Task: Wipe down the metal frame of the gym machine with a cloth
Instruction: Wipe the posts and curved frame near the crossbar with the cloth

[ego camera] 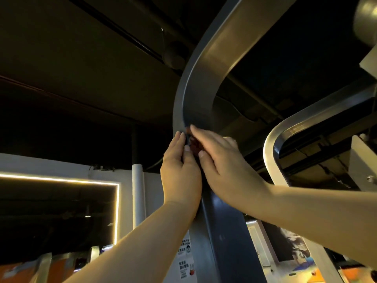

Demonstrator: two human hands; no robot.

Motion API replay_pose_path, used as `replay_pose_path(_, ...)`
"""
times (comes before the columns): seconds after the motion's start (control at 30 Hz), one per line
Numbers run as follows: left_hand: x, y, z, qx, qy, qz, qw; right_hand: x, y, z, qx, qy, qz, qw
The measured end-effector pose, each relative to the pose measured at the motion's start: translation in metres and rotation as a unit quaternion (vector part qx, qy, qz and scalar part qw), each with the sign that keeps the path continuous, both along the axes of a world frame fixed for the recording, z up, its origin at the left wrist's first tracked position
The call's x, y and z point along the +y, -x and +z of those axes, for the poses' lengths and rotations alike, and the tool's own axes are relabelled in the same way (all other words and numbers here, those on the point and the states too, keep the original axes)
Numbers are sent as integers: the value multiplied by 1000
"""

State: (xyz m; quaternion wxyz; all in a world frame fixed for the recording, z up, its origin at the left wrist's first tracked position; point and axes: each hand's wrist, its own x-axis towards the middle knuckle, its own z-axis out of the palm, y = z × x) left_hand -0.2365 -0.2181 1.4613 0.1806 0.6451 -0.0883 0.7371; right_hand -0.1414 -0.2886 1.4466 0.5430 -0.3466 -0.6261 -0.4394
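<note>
- Far left of the frame (pixel 206 64), a light strip (pixel 117 211) glows around a dark wall panel; a white pipe (pixel 138 190) stands between that panel and the frame.
- The left hand (pixel 180 176) reaches up against the frame's left edge, just under its bend. Its fingers lie straight along the metal and its thumb touches the cloth (pixel 192 145); nothing is gripped.
- The cloth, dark with a reddish patch, is bunched on the frame just below the bend, wedged between the two hands. Only a small part shows. It looks soft and light, likely to fold or slip off unless pressed flat under the palm.
- The frame rises from below, curves at the bend and runs up to the right overhead. It is a smooth, glossy, rigid steel section, fixed in place. Judged from its sheen, the cloth should glide easily, and wrapping it round both faces and edges would give the best hold.
- The right hand (pixel 224 162) lies across the frame's front face, fingers flat and together over the cloth, pressing it to the metal, not curled round it.
- Low on the frame's left side, stickers (pixel 185 264) with small print show.
- Right of the frame, a second bar (pixel 271 156) bends the same way, untouched by either hand.
</note>
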Motion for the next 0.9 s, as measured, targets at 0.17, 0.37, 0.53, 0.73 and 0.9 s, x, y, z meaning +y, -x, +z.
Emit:
replay_pose_path(0.17,4,-2,1,-5,9,-3,1000,8,-17,28,42,-33,-42,998)
replay_pose_path(0.37,1,-1,2,0,-1,31,1000,11,-15,53,46,-63,-91,993)
replay_pose_path(0.53,-3,-2,1,-5,-5,46,999,11,-35,8,-65,-80,-70,992)
replay_pose_path(0.73,-7,0,2,1,-3,64,998,1,-27,66,4,-38,-106,994)
replay_pose_path(0.9,-11,8,21,27,-22,91,995,9,-28,24,-33,-75,-93,992)
